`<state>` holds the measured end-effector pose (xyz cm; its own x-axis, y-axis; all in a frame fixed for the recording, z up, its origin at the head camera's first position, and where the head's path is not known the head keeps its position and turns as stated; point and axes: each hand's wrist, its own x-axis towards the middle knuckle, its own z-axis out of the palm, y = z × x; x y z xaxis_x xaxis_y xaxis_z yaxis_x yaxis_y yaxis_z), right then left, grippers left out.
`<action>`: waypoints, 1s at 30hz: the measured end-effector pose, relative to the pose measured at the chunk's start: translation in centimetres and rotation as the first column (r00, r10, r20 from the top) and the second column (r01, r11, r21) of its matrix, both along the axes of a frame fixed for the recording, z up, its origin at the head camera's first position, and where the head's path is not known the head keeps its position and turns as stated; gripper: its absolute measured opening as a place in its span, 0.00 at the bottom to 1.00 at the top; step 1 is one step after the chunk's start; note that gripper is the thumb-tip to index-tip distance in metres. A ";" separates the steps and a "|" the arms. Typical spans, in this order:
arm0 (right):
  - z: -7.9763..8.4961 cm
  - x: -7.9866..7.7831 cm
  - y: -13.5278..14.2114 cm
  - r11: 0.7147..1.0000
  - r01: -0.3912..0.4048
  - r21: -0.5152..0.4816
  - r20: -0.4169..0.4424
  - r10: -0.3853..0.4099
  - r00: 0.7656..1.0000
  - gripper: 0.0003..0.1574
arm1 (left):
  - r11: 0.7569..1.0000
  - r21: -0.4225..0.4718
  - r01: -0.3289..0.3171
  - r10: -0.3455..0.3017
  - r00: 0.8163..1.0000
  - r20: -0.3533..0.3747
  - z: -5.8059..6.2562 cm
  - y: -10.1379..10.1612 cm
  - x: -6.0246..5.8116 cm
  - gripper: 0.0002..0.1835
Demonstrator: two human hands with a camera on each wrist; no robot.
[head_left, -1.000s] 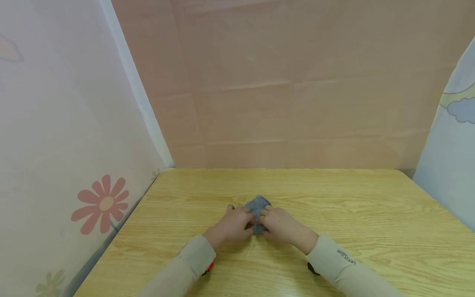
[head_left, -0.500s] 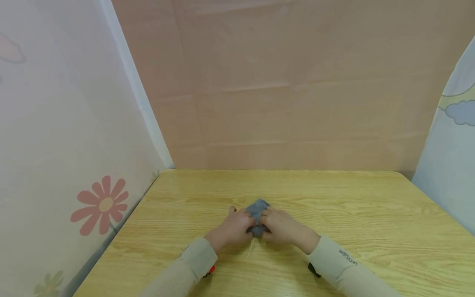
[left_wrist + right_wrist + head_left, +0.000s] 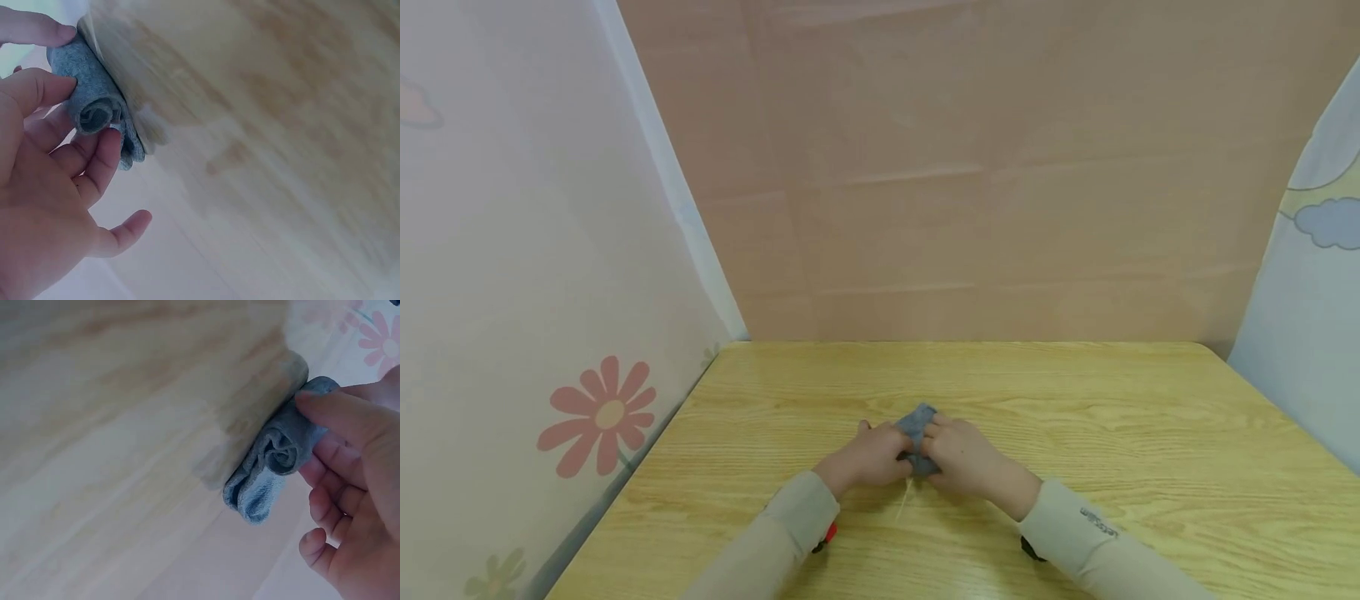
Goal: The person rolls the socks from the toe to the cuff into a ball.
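Cloth [image 3: 284, 447], blue-grey and partly rolled, is lying on the table [image 3: 1097, 417] between the person's 2 hands. The left hand [image 3: 874, 454] is pinching the roll, its thumb pressing from above, its little finger sticking out clear of the fabric. The right hand [image 3: 966, 457] is gripping the other side between thumb and curled fingers. Beige sleeves [image 3: 760, 546] are covering both forearms; a red flower print [image 3: 598, 417] is showing to the left.
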<state>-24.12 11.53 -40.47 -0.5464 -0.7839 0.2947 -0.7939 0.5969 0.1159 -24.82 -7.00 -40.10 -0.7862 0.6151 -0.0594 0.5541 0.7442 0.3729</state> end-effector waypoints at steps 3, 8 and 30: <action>0.0 -0.1 -0.1 0.999 0.007 0.039 -0.045 -0.005 0.999 0.11 | 0.999 0.005 -0.041 0.041 0.999 0.008 0.1 -0.1 0.1 0.09; -0.2 -0.4 -0.1 0.999 0.014 0.042 -0.025 -0.013 1.000 0.07 | 0.997 -0.026 -0.071 0.070 0.997 -0.043 0.0 -0.2 0.4 0.08; 0.0 -0.4 0.6 0.994 0.077 -0.084 0.286 -0.050 0.957 0.03 | 0.996 -0.086 -0.010 -0.012 0.968 -0.249 -0.3 0.6 0.6 0.05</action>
